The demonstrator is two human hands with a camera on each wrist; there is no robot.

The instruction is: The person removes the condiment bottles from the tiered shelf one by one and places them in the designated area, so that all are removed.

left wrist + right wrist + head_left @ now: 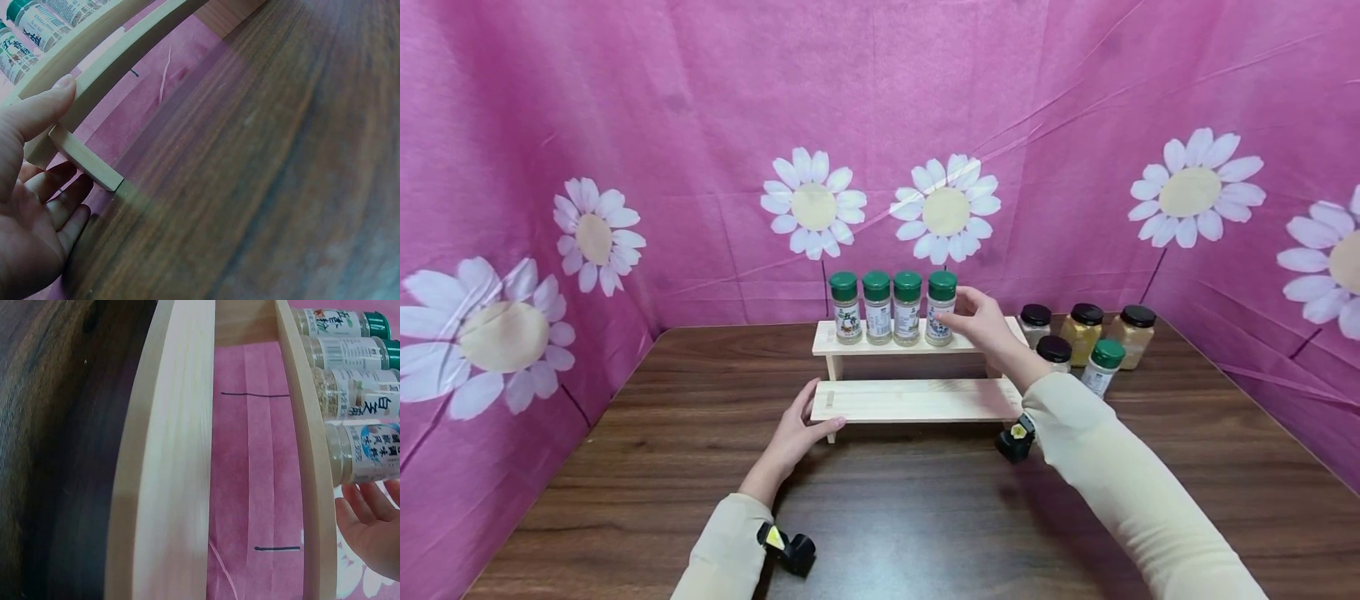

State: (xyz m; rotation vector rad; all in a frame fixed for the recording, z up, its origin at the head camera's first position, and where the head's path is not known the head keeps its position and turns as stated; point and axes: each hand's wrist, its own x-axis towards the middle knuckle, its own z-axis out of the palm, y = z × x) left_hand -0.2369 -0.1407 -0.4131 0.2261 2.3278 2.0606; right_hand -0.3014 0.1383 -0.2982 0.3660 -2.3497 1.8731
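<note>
1. Wooden rack (917, 400) stands near the middle of the table's (880, 508) back edge; left hand (793, 429) grips its lower left end, thumb on top.
2. Right hand (983, 323) curls round the end jar (940, 298), upright toward the upper board's (823, 340) right end; grip firmness: cannot tell.
3. Risk: end jar tips the neighbouring jar (907, 308) if nudged left.
4. Risk: jars topple if left hand jerks the rack.

Both arms (1138, 483) outstretched, left hand (792, 435) low, thumb (827, 427) spread, right hand (983, 323) farther forward.
</note>
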